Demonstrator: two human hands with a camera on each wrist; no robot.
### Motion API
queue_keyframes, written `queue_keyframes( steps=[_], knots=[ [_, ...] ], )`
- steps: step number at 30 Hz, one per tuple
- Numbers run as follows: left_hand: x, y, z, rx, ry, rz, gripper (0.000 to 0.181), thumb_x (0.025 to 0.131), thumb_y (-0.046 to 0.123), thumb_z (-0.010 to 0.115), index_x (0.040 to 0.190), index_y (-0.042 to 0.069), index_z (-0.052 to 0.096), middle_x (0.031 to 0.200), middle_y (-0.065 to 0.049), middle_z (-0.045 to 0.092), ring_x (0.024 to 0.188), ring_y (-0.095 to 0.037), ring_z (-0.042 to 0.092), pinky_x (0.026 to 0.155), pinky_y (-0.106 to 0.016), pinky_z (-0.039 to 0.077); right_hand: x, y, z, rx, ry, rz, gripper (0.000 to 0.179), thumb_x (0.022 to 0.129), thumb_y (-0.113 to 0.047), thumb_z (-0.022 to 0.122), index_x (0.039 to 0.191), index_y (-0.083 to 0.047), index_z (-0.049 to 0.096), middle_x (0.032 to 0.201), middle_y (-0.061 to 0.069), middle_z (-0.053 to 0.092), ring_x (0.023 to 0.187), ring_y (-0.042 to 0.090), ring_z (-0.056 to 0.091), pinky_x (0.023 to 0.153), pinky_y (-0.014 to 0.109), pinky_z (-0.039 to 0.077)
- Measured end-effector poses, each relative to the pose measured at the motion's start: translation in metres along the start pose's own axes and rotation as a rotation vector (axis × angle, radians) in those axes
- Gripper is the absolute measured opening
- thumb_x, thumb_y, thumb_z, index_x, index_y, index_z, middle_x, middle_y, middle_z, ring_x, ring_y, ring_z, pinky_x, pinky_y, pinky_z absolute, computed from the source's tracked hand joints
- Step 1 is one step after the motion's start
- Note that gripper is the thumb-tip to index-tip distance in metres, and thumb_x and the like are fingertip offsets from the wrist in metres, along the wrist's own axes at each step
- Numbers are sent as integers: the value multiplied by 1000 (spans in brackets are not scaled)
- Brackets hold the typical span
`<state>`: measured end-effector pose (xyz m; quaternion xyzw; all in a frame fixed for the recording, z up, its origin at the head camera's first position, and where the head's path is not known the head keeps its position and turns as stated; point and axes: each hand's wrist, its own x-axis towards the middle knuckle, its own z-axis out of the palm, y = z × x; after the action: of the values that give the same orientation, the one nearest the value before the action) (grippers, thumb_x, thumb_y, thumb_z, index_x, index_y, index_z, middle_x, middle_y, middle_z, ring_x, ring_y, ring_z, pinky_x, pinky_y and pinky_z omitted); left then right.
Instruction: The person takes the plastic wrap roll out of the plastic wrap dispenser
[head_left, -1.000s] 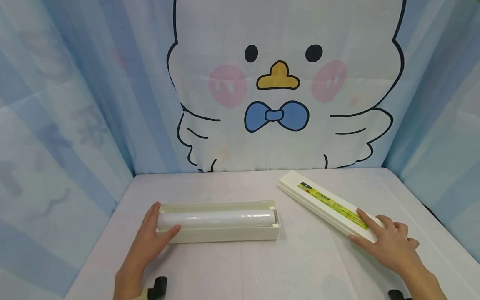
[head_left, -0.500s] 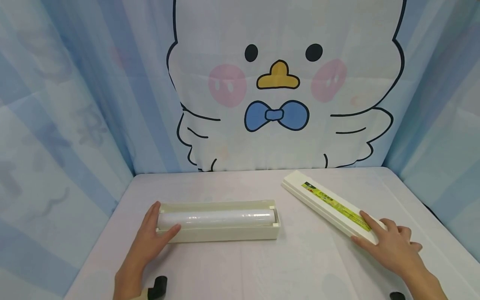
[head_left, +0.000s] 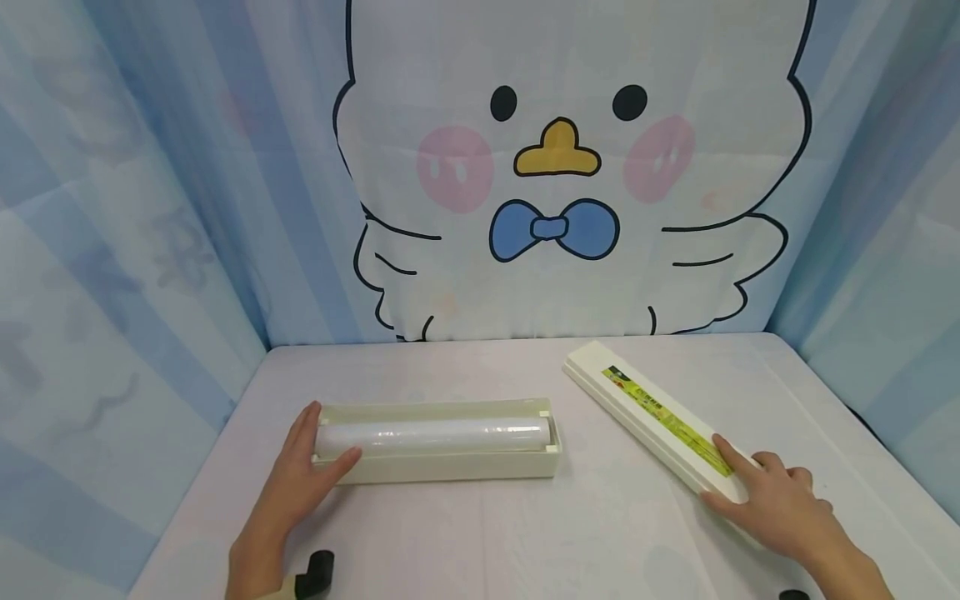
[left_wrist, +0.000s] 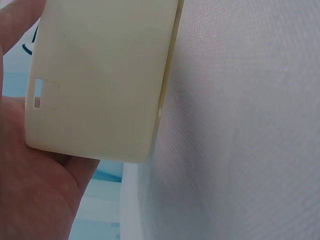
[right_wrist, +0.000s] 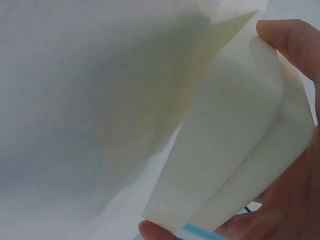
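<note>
An off-white cling film box (head_left: pixel 450 468) sits on the table left of centre, its top uncovered. Inside lies a shiny roll of cling film (head_left: pixel 450 435). My left hand (head_left: pixel 291 490) grips the box's left end, thumb along the front and fingers behind; the left wrist view shows the smooth end wall (left_wrist: pixel 100 90) against the palm. To the right, my right hand (head_left: pixel 783 507) holds the long white lid (head_left: pixel 626 402) by its near end. A yellow-green label (head_left: pixel 667 419) faces up on it. In the right wrist view, thumb and fingers span the lid's end (right_wrist: pixel 235 115).
A white cloth covers the table (head_left: pixel 525 533). Blue patterned curtains (head_left: pixel 150 250) stand at the sides and a cartoon-bird backdrop (head_left: pixel 551 283) behind. A black wrist mount (head_left: pixel 320 572) shows below my left hand.
The lid shifted slightly right, then its near end swung a little left and toward me with my right hand. My left hand and the box have stayed in place.
</note>
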<state>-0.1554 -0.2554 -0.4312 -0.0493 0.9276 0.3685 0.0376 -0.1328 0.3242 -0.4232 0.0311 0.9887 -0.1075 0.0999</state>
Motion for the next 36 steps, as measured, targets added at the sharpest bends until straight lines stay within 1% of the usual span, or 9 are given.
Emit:
queue_keyframes(
  steps=[5,8,14,19,28,36],
  knots=[
    [0,-1,0,-2,4,5,112,92,59,66,161,3,-1,166,-24,-2,149,-48,7,114,-66,14,0,-5,1,-6,-28,-19,105,83,-74,63,155,-3,33,122,40,44,97,61,43,61,64,48],
    [1,-1,0,-1,5,3,113,91,60,66,161,3,-1,166,-24,-2,149,-48,8,114,-66,15,-1,-8,2,-14,-34,-24,106,82,-73,65,154,-1,34,120,40,46,93,56,46,62,60,49],
    [0,-1,1,-3,3,-2,113,91,60,66,161,4,-2,166,-24,-3,149,-48,7,113,-67,15,-3,-12,5,-22,-52,-24,108,81,-75,64,154,-1,34,119,39,47,91,51,49,62,60,50],
    [-1,-2,1,-4,12,8,111,92,58,66,161,3,-1,166,-24,-1,149,-48,7,114,-66,14,-3,-14,6,-26,-79,-4,111,80,-76,65,154,0,34,118,38,47,90,48,51,63,60,50],
    [-1,0,1,-5,8,12,111,92,58,66,161,3,-1,166,-24,-2,149,-48,6,114,-66,14,-3,-19,9,-30,-116,29,113,78,-77,66,154,0,33,117,37,48,90,45,51,65,60,51],
    [0,-1,1,1,5,15,112,92,59,66,161,3,-2,166,-24,-2,149,-48,6,114,-66,14,-5,-25,11,-38,-112,66,116,75,-78,68,154,0,34,115,37,48,90,45,50,65,59,51]
  ],
)
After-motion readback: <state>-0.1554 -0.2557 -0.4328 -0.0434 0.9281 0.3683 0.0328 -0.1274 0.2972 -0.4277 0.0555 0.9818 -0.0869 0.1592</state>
